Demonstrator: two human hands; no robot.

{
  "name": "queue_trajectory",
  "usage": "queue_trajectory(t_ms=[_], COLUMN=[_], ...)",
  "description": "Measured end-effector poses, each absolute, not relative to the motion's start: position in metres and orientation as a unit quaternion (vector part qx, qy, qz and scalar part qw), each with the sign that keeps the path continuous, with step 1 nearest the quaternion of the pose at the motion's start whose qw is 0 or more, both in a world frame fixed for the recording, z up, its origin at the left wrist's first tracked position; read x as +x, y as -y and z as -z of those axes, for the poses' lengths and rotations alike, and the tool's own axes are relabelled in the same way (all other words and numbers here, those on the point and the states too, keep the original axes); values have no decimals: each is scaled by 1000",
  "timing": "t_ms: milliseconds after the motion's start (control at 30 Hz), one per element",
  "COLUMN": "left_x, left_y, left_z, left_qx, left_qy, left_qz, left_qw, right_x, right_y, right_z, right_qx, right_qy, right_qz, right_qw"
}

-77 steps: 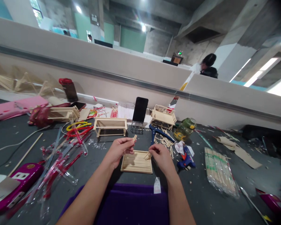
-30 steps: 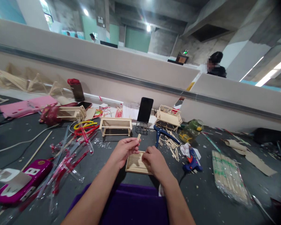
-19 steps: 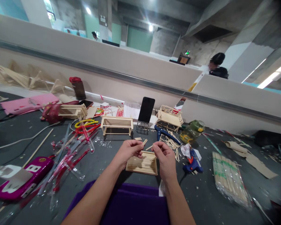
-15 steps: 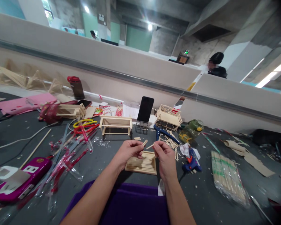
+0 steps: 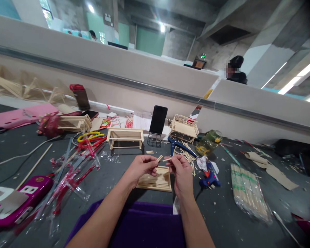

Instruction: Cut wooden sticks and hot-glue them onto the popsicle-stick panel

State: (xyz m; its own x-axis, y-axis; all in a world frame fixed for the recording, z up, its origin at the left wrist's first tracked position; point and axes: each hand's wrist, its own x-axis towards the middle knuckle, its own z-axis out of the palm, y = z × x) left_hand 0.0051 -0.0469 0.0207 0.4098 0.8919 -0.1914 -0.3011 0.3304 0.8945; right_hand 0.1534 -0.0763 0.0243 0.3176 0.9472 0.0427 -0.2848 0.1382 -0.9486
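My left hand pinches short wooden sticks between thumb and fingers; how many cannot be made out. Facing it, my right hand grips one short wooden stick, its free end pointing left toward the sticks in the other hand. Below both hands a small wooden slatted panel with a raised rim lies flat on the dark table. A few loose short sticks rest just beyond my left hand. More cut stick pieces are heaped past my right hand, by blue-handled cutters.
Behind the hands stand a small wooden bench frame, a phone on a wire stand and a wooden model bed. To the right are a green bottle, a blue glue gun and bundled sticks. Red plastic-wrapped pieces lie left.
The right hand's stick has turned more level and sits closer to the left hand's sticks. The whole view has shifted slightly. Both hands keep their grip.
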Motion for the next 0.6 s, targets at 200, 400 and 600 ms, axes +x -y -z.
queue_trajectory(t_ms=[200, 400, 600], left_x=[4, 3, 3], left_y=[45, 45, 46], left_z=[-22, -22, -23], left_qx=[383, 388, 407], left_qy=[-372, -377, -374], left_qz=[-430, -432, -422], left_qw=[728, 721, 719], right_x=[155, 164, 171], right_y=[77, 76, 76], right_z=[-25, -22, -23], right_qx=[-458, -494, -496], right_qy=[357, 456, 470], right_qz=[-468, -413, -384], right_qw=[666, 614, 621])
